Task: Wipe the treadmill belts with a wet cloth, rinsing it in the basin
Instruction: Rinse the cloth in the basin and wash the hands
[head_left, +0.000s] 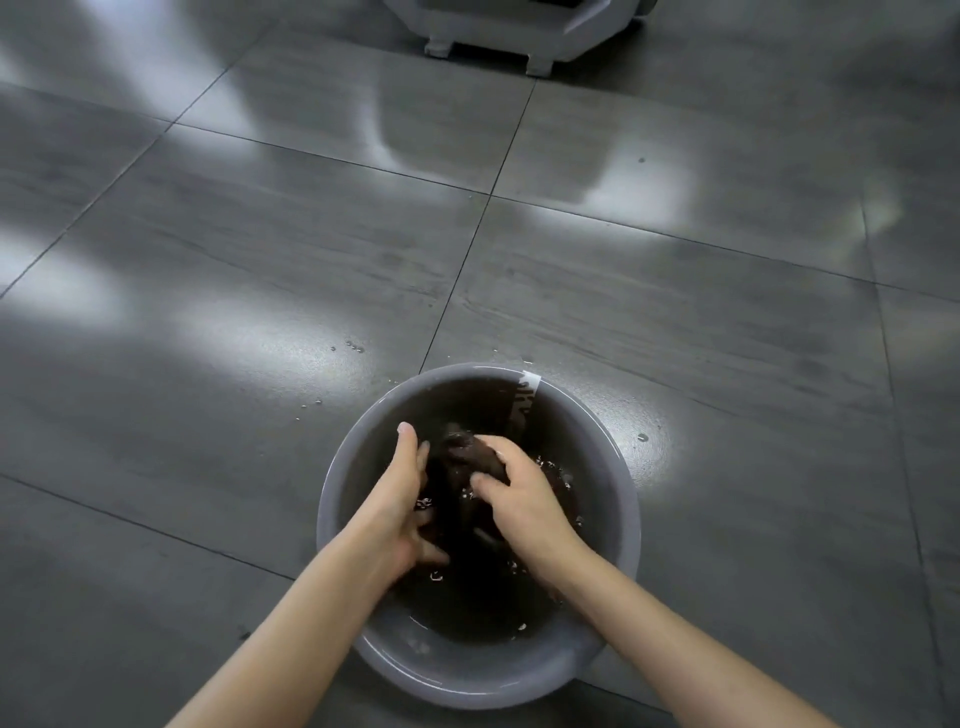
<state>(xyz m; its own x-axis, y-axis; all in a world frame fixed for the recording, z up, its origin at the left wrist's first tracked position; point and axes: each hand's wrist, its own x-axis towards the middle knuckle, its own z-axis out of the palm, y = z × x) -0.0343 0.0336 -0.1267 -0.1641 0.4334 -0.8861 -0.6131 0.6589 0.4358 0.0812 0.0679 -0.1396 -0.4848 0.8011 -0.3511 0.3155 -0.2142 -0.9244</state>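
Both your hands are in the basin (467, 686), close together, each clamped on the cloth (467, 460).

Left hand (400, 504): thumb pointing up along the cloth's left side, fingers curled in low, partly under the water (467, 603). Right hand (522, 496): fingers wrapped over the top of the bunched cloth, thumb pressed on its near face. The hands are not touching each other; the cloth sits between them.

Cloth: dark, wadded into a lump. The upper part is above the surface and the rest is submerged. Can't tell its full extent, since the water is dark too.

Basin: round, grey, sitting on the floor (260, 234) right in front of you, roughly half full. Small bubbles and ripples around both wrists. A white label strip (530, 382) hangs over the far rim and runs down the inside wall; the print on it is unreadable.

Floor: large grey tiles with bright light patches. Water drops (356, 347) lie just beyond the basin's far-left side, and one more is off to its right.

Top edge of view: a pale grey machine base (519, 36) with two feet, well apart from the basin. The rest of it is cut off.
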